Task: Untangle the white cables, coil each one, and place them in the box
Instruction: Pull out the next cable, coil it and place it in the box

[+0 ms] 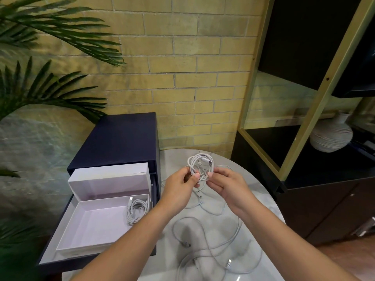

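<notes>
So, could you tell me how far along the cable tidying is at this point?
One coiled cable already lies in the box. The left hand and right hand hold a second coil above the table. Loose cables lie on it, not yet coiled or boxed.
</notes>
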{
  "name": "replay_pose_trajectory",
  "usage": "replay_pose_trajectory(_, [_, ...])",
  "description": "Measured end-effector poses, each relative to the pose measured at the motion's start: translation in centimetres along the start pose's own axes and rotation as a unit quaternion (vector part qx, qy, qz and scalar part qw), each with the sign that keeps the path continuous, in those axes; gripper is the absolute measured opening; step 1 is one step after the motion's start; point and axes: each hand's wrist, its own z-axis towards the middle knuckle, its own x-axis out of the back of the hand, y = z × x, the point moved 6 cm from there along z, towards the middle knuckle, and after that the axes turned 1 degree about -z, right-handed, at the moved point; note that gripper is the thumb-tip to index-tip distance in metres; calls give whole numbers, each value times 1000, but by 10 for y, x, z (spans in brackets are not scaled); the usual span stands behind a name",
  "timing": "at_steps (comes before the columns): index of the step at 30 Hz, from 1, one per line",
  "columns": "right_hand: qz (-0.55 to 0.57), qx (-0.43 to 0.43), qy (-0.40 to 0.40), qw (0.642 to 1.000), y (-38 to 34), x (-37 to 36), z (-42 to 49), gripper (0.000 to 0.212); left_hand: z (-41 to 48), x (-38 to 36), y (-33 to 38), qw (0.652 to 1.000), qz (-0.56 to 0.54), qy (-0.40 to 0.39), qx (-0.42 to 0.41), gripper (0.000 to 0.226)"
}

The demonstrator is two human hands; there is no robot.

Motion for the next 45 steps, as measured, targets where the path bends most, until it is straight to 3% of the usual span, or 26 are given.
replay_pose_trajectory(8, [4,-41,-58,997,4,-4,4,27,0,-5,-11,997,-13,-38,64,16])
replay_pose_trajectory(15, [29,-69,-100,992,2,-11,2,17,0,-7,-15,994,-53,-40,90,20])
replay_pose_trajectory(17, [54,-65,-90,992,5,-13,2,15,0,-7,-15,993,-61,-35,91,21])
replay_pose_trajectory(21, [81,-35,-25,996,7,-7,6,31,-1,-5,-15,992,-71,-24,98,20])
replay_pose_trajectory(27, [-93,16,-45,995,-1,-13,-2,15,1,4,-12,995,-22,25,89,16])
replay_pose_trajectory(32, [-186,58,-49,980,-6,-12,-3,23,3,15,-1,998,0,59,12,19])
replay_pose_trajectory(36, [-245,75,-74,964,-7,-17,-3,25,5,14,-4,1000,15,12,17,24])
replay_pose_trajectory(45, [-244,53,-111,962,5,-16,-5,26,4,12,-9,994,-23,-84,66,26])
